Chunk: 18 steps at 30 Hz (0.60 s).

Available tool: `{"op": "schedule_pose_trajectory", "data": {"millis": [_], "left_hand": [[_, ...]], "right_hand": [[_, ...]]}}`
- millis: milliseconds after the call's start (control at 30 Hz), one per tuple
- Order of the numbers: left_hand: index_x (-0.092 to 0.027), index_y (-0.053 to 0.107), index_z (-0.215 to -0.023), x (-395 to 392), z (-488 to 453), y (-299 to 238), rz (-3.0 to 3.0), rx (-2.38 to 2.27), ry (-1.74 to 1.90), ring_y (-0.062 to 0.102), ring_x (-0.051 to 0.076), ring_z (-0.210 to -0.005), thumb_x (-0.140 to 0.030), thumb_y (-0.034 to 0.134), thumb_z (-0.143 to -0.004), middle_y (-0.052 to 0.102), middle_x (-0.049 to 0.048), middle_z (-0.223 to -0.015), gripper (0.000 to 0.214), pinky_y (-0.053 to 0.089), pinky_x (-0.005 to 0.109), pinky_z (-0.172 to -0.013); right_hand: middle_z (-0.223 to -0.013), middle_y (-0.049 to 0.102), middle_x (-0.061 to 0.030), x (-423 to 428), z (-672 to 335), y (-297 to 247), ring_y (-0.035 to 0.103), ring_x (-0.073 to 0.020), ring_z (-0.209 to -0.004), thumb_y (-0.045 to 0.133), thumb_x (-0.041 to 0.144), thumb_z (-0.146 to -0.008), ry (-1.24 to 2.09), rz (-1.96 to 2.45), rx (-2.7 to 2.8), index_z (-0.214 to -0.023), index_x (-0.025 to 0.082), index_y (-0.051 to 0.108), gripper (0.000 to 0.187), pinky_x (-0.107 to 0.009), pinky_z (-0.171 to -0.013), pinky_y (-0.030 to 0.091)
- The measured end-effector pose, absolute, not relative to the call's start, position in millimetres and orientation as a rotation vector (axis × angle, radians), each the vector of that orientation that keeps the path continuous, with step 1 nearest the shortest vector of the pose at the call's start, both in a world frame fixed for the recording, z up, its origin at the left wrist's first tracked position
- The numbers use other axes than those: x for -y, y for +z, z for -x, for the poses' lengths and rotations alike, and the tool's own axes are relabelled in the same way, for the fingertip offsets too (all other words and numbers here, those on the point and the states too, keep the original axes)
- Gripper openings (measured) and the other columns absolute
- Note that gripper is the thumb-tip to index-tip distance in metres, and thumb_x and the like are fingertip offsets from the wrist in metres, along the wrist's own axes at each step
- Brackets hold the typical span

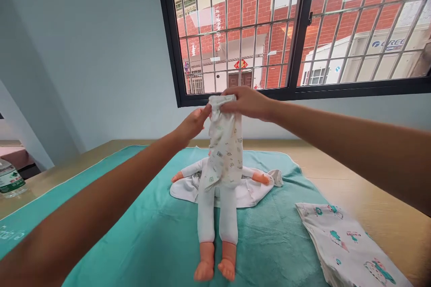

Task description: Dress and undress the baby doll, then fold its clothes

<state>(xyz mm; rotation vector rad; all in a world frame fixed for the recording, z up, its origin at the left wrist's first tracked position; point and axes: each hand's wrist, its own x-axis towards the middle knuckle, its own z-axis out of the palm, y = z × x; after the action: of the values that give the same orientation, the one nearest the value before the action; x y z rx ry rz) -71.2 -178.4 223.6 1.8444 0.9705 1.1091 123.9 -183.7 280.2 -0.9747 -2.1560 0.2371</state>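
Both of my hands hold up a small white baby garment (224, 157) with a fine print. It looks like a pair of baby pants, with its gathered top edge uppermost. My left hand (195, 122) pinches the left of that edge, while my right hand (245, 102) grips the right, fingers behind and thumb in front. Below and behind it a baby doll (206, 219) lies on its back, arms spread, bare feet toward me. The hanging cloth hides its head and most of its torso. White cloth (247, 195) is spread open under the doll.
A teal towel (151, 233) covers much of the wooden table (323, 179). Folded white cloth with cartoon prints (350, 242) lies at the right front. A plastic bottle (11, 179) stands at the far left. Behind the table are a wall and a barred window (235, 22).
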Motion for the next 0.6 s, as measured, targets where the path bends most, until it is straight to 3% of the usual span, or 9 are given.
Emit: {"op": "schedule_pose_trajectory", "data": {"millis": [100, 200, 333, 467, 600], "left_hand": [[-0.020, 0.065, -0.111, 193, 67, 195, -1.718, -0.643, 1.081, 0.066, 0.027, -0.100, -0.059, 0.068, -0.078, 0.072, 0.0094, -0.103, 0.051, 0.050, 0.035, -0.084], [-0.018, 0.069, -0.110, 212, 59, 165, -1.539, -0.506, 1.014, 0.067, 0.029, -0.099, -0.041, 0.080, -0.071, 0.072, 0.0120, -0.107, 0.046, 0.051, 0.039, -0.087], [-0.021, 0.071, -0.112, 231, 56, 131, -1.375, -0.479, 1.033, 0.067, 0.030, -0.103, -0.038, 0.080, -0.072, 0.071, 0.0125, -0.112, 0.044, 0.051, 0.042, -0.090], [-0.024, 0.076, -0.100, 244, 58, 99, -1.343, -0.602, 0.991, 0.067, 0.032, -0.098, -0.037, 0.080, -0.070, 0.074, 0.0102, -0.103, 0.033, 0.051, 0.041, -0.085], [-0.025, 0.073, -0.084, 252, 57, 82, -1.224, -0.565, 1.071, 0.063, 0.023, -0.085, -0.034, 0.071, -0.077, 0.071, 0.0039, -0.088, 0.011, 0.049, 0.032, -0.074]], "right_hand": [[-0.086, 0.067, -0.0049, 187, -127, 294, 0.063, -0.0205, -0.082, 0.070, 0.029, -0.076, 0.469, 0.921, 2.014, -0.087, 0.019, 0.066, 0.015, -0.032, -0.070, 0.051], [-0.088, 0.068, -0.0060, 190, -130, 299, 0.065, -0.0217, -0.085, 0.071, 0.028, -0.078, 0.619, 0.893, 1.942, -0.090, 0.019, 0.066, 0.016, -0.035, -0.075, 0.055], [-0.088, 0.069, -0.0060, 188, -138, 297, 0.066, -0.0196, -0.082, 0.071, 0.026, -0.082, 0.786, 0.903, 1.909, -0.091, 0.017, 0.066, 0.014, -0.035, -0.075, 0.057], [-0.088, 0.072, -0.0071, 179, -141, 283, 0.067, -0.0147, -0.077, 0.069, 0.032, -0.087, 0.904, 0.851, 1.832, -0.086, 0.016, 0.063, 0.016, -0.028, -0.070, 0.056], [-0.098, 0.074, -0.0110, 172, -136, 245, 0.070, -0.0203, -0.089, 0.067, 0.050, -0.086, 1.043, 0.981, 2.033, -0.092, 0.017, 0.067, 0.033, -0.032, -0.073, 0.058]]}}
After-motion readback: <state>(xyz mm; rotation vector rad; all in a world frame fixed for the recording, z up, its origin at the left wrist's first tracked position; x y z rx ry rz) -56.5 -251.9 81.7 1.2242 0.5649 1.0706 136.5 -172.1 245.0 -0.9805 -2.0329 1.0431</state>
